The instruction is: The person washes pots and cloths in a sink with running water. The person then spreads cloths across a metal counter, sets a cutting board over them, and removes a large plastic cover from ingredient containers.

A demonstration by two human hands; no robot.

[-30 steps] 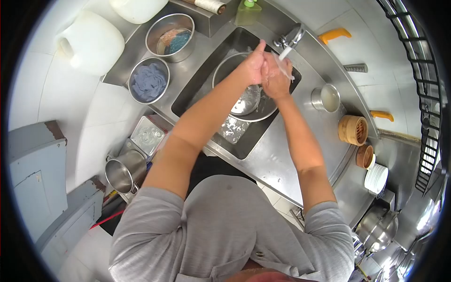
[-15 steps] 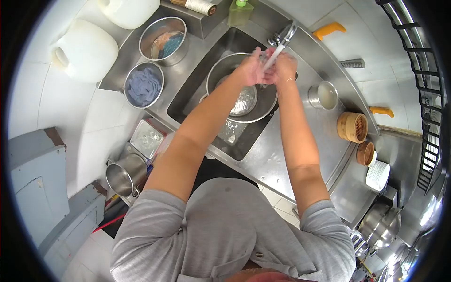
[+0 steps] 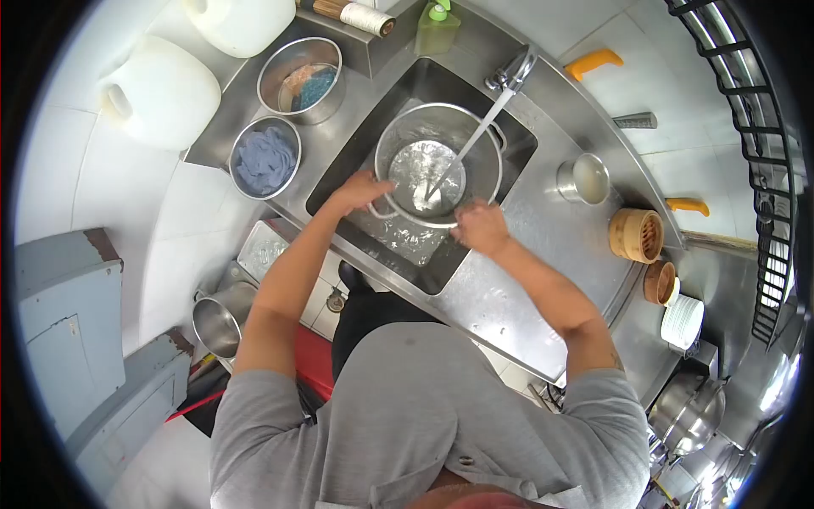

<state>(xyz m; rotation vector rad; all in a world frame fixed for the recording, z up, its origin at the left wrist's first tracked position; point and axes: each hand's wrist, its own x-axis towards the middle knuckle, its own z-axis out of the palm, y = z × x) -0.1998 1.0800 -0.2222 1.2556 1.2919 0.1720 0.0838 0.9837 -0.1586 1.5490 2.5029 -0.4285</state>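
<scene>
A large metal pot [image 3: 492, 161] stands in the sink [image 3: 339, 182], and water from the tap [image 3: 521, 68] runs into it. Water lies in its bottom. At the pot's left side, by the loop handle, my left hand [image 3: 360, 192] is closed over the rim; some of its fingers are hidden. My right hand [image 3: 482, 226] is curled around the rim at the near right. Shallow water also covers part of the sink floor beneath the pot.
Two metal pots, one with blue cloth [image 3: 265, 159] and one with scouring pads [image 3: 314, 87], stand left of the sink. Soap bottle [image 3: 437, 32] is behind. On the right are a small metal pot [image 3: 583, 179], bamboo steamers [image 3: 636, 235] and stacked white plates [image 3: 682, 321].
Both hands have left the tap's stream and come down, apart, to the pot's near rim. The stream now falls straight into the pot.
</scene>
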